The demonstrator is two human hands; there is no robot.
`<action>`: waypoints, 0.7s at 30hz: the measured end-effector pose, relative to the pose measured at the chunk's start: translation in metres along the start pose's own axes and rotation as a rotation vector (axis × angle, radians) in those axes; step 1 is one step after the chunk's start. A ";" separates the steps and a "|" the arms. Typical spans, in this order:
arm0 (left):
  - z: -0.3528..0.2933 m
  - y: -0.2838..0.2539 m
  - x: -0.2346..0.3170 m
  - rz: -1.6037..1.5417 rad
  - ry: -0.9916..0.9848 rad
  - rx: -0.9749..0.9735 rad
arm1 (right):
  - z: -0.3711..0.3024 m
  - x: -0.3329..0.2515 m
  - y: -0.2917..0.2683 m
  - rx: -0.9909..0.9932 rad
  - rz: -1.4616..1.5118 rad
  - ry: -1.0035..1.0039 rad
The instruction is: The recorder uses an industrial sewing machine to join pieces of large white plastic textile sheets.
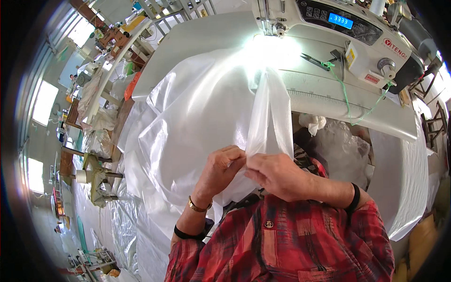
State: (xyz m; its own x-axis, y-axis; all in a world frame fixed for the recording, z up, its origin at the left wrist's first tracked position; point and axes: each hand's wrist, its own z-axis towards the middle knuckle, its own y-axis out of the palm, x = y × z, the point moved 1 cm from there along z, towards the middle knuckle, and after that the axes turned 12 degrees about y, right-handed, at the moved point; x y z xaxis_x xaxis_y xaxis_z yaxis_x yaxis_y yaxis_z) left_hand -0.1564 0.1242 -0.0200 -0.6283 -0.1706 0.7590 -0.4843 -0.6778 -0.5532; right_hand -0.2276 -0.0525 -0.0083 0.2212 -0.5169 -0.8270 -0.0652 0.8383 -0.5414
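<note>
A large sheet of white translucent plastic fabric (pixel 197 108) spreads over the sewing table and down across my lap. Its narrow folded edge runs from under the lit needle area of the sewing machine (pixel 324 23) toward me. My left hand (pixel 221 167) pinches this edge, fingers curled. Right beside it, my right hand (pixel 275 174) is closed on the same edge, the two hands almost touching. The bright lamp glare hides the needle and presser foot.
Snips (pixel 315 62) tied to a green string (pixel 346 96) lie on the table right of the needle area. A ruler strip (pixel 324 97) runs along the table's front part. Clear crumpled plastic (pixel 340 150) hangs below at the right. Cluttered workbenches (pixel 105 84) stand at the left.
</note>
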 end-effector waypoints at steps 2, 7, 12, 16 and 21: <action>-0.003 0.001 -0.005 -0.041 -0.072 -0.009 | 0.004 0.000 0.007 -0.120 -0.196 -0.027; -0.006 0.004 -0.010 -0.292 -0.235 0.036 | 0.001 0.001 0.016 -0.158 -0.306 -0.116; -0.002 0.007 -0.014 -0.364 -0.254 0.115 | 0.004 0.003 0.027 -0.135 -0.466 -0.233; 0.003 0.013 -0.024 -0.251 -0.118 0.122 | 0.005 0.003 0.030 -0.164 -0.483 -0.306; 0.008 0.001 -0.024 -0.353 -0.285 0.201 | 0.007 0.013 0.015 -0.154 -0.373 -0.340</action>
State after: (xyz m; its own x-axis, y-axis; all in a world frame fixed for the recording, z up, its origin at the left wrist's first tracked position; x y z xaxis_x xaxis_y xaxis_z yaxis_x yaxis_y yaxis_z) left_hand -0.1367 0.1216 -0.0366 -0.2423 -0.0753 0.9673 -0.4934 -0.8489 -0.1896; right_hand -0.2194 -0.0457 -0.0257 0.5583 -0.6681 -0.4919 -0.0584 0.5598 -0.8266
